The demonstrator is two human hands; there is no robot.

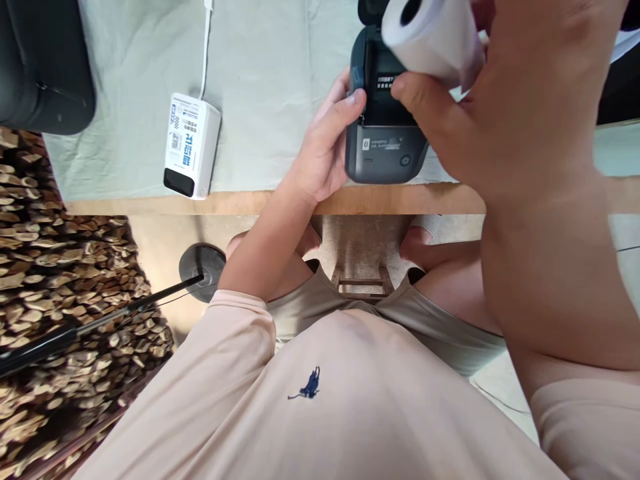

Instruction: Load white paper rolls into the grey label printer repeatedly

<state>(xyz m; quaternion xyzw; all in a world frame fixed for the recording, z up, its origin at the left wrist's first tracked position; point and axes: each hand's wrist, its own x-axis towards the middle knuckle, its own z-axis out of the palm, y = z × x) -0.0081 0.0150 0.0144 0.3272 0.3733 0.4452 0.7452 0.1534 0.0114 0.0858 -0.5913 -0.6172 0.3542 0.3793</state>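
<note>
A dark grey portable printer (385, 157) with its lid raised at the far end lies near the table's front edge. My left hand (327, 137) grips the printer's left side, thumb on its rim. Above the open compartment, my right hand (445, 120) holds a white paper roll (433, 40), tilted so that the dark hole of its core faces up and left. My right thumb is at the roll's lower edge; the other fingers are mostly hidden behind the roll and hand.
A white power bank (193, 147) with a white cable (205, 60) lies left on the cloth-covered table (265, 87). A black case (45, 67) is at the far left. Below stand a black round base with a pole (165, 291) and stacked firewood (65, 247).
</note>
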